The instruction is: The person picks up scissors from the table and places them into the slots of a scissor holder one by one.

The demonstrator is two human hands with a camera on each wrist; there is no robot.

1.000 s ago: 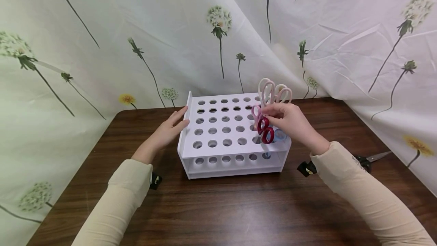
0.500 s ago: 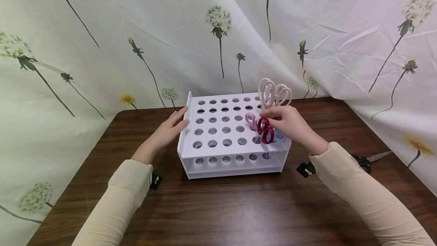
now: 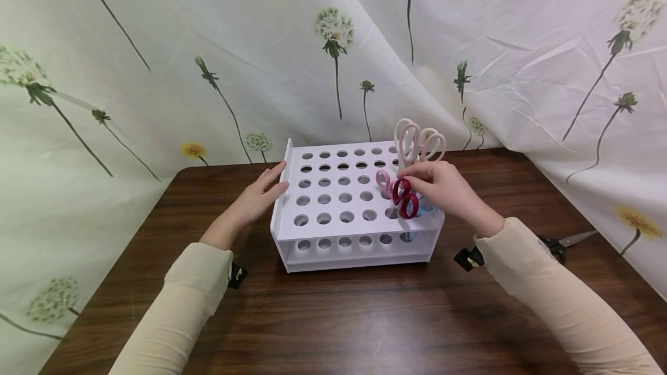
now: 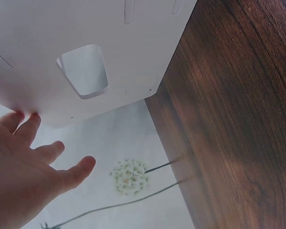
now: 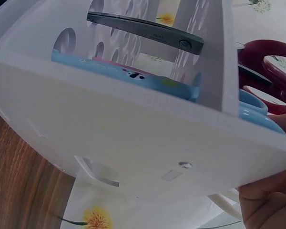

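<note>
A white rack (image 3: pixel 354 227) with rows of round holes stands on the table. My left hand (image 3: pixel 252 198) rests straight fingers against its left side panel. At the right end of the rack, my right hand (image 3: pixel 445 190) pinches the pink-handled scissors (image 3: pixel 392 189); part of their handle is hidden by the fingers. Just in front, red-handled scissors (image 3: pixel 402 198) stand in a hole. Light blue scissors (image 3: pixel 428 208) sit beside them, partly behind the hand. In the right wrist view their light blue sheath (image 5: pixel 124 76) passes through the rack, near a dark blade (image 5: pixel 148 31).
Scissors with white and pale pink handles (image 3: pixel 408 156) stand in the rack's back right corner, behind the right hand. Black-handled scissors (image 3: pixel 557 249) lie on the brown table (image 3: pixel 333 317) to the right, partly behind the sleeve. A flowered cloth (image 3: pixel 260 62) hangs behind.
The pink handle has tipped left and lower in the right fingers since a second ago, then risen slightly. My left hand and the rack keep their places.
</note>
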